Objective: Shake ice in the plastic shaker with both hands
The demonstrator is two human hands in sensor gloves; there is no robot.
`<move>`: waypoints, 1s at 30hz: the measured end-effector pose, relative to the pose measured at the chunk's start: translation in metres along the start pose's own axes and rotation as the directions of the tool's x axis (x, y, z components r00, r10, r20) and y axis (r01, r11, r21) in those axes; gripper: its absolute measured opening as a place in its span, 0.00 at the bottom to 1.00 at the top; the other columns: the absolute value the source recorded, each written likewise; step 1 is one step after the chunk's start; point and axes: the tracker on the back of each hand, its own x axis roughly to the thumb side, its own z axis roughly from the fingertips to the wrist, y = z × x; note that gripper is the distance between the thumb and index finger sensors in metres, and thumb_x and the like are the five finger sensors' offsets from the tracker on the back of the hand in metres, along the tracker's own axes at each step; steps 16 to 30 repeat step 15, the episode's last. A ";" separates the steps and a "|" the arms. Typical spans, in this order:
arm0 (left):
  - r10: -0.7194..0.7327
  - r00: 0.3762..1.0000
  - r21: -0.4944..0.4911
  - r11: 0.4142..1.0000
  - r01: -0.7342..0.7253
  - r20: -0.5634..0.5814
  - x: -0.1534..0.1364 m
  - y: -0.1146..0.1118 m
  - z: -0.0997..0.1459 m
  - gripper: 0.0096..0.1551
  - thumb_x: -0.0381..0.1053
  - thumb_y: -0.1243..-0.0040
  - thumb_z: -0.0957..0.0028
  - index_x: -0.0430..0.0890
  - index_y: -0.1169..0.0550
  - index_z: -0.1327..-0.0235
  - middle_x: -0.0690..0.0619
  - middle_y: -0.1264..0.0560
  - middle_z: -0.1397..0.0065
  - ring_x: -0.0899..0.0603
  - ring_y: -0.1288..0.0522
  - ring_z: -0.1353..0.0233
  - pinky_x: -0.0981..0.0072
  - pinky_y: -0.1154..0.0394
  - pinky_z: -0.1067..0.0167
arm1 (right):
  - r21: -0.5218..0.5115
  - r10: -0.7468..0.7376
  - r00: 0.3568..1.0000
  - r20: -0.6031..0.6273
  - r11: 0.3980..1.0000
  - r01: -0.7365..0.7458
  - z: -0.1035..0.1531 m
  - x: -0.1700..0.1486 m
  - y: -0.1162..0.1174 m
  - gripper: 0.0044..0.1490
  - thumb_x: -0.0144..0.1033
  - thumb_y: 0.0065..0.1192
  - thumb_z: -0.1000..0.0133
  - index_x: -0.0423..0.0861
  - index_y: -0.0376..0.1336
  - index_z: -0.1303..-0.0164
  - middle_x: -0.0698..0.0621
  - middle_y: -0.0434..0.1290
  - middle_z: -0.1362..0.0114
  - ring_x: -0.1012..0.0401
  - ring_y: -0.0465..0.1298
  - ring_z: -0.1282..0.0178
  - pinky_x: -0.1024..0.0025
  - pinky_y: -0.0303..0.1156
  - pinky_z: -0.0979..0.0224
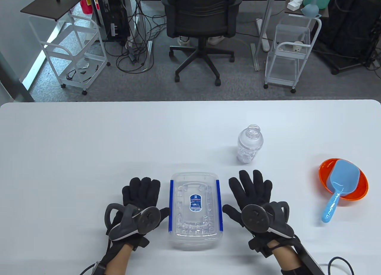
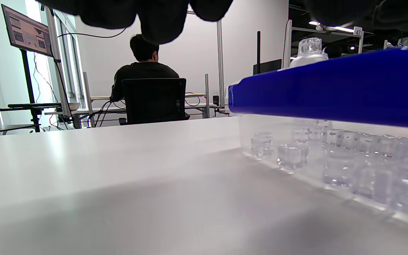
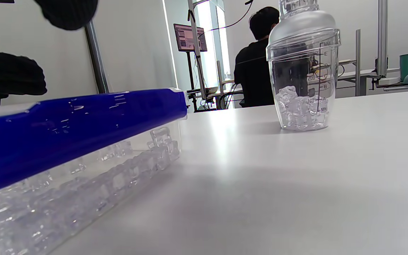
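Note:
A clear plastic shaker (image 1: 250, 144) with its lid on stands upright on the white table, ice cubes in its lower third; the right wrist view shows the shaker (image 3: 303, 65) close up, and its cap (image 2: 309, 47) peeks over the box in the left wrist view. Both gloved hands lie flat on the table with straight fingers, holding nothing. My left hand (image 1: 142, 191) rests left of a lidded ice box (image 1: 195, 209). On the box's right lies my right hand (image 1: 251, 187), just in front of the shaker.
The clear box (image 3: 76, 141) with blue clips (image 2: 331, 85) holds several ice cubes. An orange bowl (image 1: 355, 194) with a light blue scoop (image 1: 337, 188) sits at the right. The table edge (image 1: 190, 101) runs behind; a chair and carts stand beyond. A person (image 2: 143, 67) sits far off.

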 end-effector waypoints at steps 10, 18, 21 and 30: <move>-0.003 1.000 0.007 1.000 0.003 -0.005 -0.001 0.001 0.000 0.54 0.71 0.58 0.38 0.36 0.54 0.14 0.26 0.49 0.13 0.14 0.49 0.20 0.23 0.48 0.29 | 0.000 -0.023 1.000 0.007 1.000 0.023 0.000 0.000 0.001 0.54 0.59 0.46 0.37 0.38 0.37 0.13 0.29 0.35 0.13 0.25 0.33 0.22 0.23 0.34 0.33; 0.001 1.000 0.002 1.000 -0.001 0.001 0.000 0.000 -0.001 0.54 0.71 0.58 0.38 0.36 0.54 0.14 0.25 0.49 0.13 0.14 0.49 0.20 0.23 0.48 0.29 | -0.005 -0.036 0.999 -0.001 0.999 0.036 0.001 -0.001 0.001 0.54 0.59 0.46 0.37 0.38 0.37 0.13 0.28 0.35 0.13 0.25 0.33 0.22 0.23 0.34 0.33; 0.001 1.000 0.002 1.000 -0.001 0.001 0.000 0.000 -0.001 0.54 0.71 0.58 0.38 0.36 0.54 0.14 0.25 0.49 0.13 0.14 0.49 0.20 0.23 0.48 0.29 | -0.005 -0.036 0.999 -0.001 0.999 0.036 0.001 -0.001 0.001 0.54 0.59 0.46 0.37 0.38 0.37 0.13 0.28 0.35 0.13 0.25 0.33 0.22 0.23 0.34 0.33; 0.001 1.000 0.002 1.000 -0.001 0.001 0.000 0.000 -0.001 0.54 0.71 0.58 0.38 0.36 0.54 0.14 0.25 0.49 0.13 0.14 0.49 0.20 0.23 0.48 0.29 | -0.005 -0.036 0.999 -0.001 0.999 0.036 0.001 -0.001 0.001 0.54 0.59 0.46 0.37 0.38 0.37 0.13 0.28 0.35 0.13 0.25 0.33 0.22 0.23 0.34 0.33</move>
